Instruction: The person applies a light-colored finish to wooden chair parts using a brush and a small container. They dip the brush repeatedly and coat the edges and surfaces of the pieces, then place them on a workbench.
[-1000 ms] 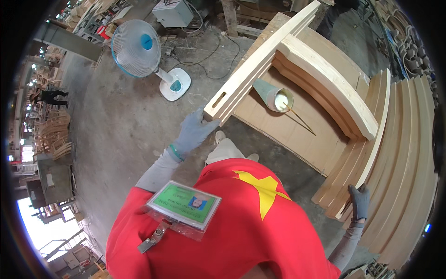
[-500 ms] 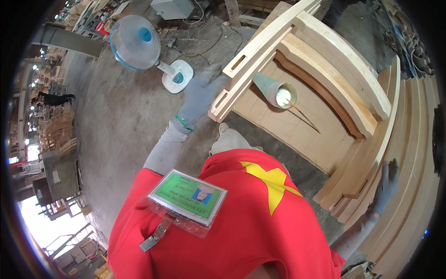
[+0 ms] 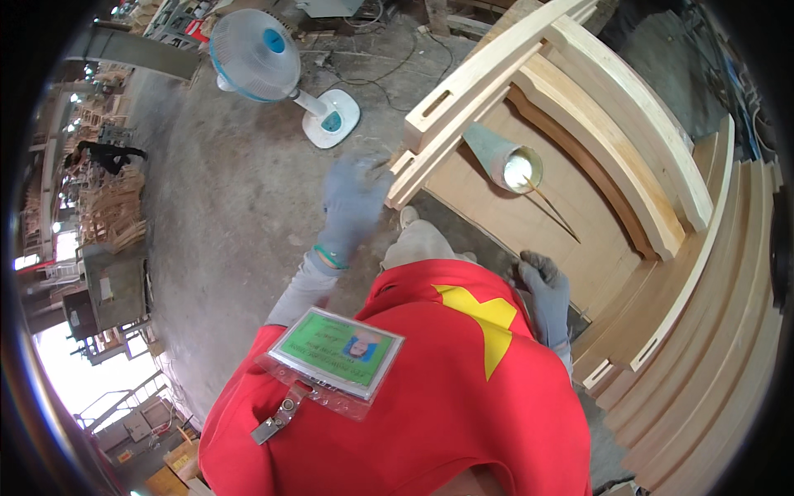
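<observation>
My left hand, in a grey glove and smeared by motion, is beside the slotted end of a pale curved wooden rail. Whether it touches the wood I cannot tell. My right hand, also gloved, is close to my body, above the near edge of a flat wooden panel. Its fingers are curled in and nothing shows in them. On the panel a grey-green tapered container lies tilted, with white paste in its mouth and a thin stick leaning out.
Curved wooden rails are stacked around the panel. More long curved boards line the right side. A white and blue standing fan stands on the concrete floor at the upper left, with cables behind it.
My right hand has come away from the curved boards on the right, in toward my body, and its fingers have curled. My left hand has moved slightly down, near the rail end.
</observation>
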